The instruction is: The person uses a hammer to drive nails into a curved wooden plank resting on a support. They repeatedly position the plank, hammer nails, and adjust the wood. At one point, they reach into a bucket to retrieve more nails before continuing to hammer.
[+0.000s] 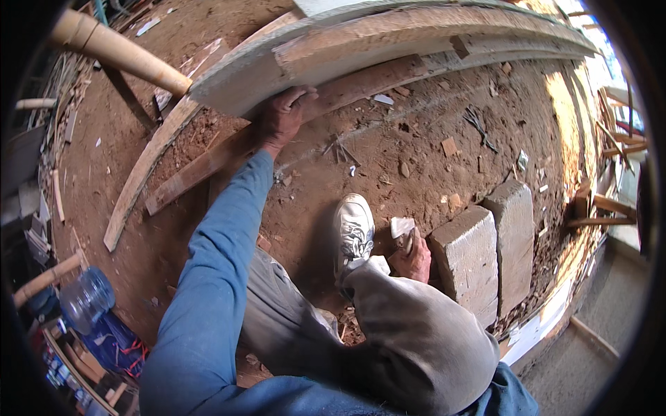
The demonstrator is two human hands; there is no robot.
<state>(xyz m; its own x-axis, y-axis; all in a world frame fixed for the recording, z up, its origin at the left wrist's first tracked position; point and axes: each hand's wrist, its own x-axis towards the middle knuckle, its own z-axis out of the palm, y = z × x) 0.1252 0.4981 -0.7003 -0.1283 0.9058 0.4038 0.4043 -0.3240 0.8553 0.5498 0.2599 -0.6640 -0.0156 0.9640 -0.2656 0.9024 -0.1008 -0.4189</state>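
My left hand (283, 117) is curled over a reddish-brown wooden plank (203, 164), right at the lower edge of a pale board (234, 86). The plank runs slantwise beneath that board, close to the dirt floor. Along the board's upper side lies a rough-sawn timber strip (364, 36). Low beside my shoe (355, 226), my right hand (412, 260) has its fingers around a small object with a whitish flat face (402, 227). My fingers cover part of it, so its kind is unclear.
Two concrete blocks (465, 262) stand right of my right hand. A bamboo pole (125, 49) meets the board's left end, near a curved-looking wooden strip (151, 171). Metal pieces (479, 127) and wood scraps litter the dirt. A clear plastic water jug (87, 299) is at lower left.
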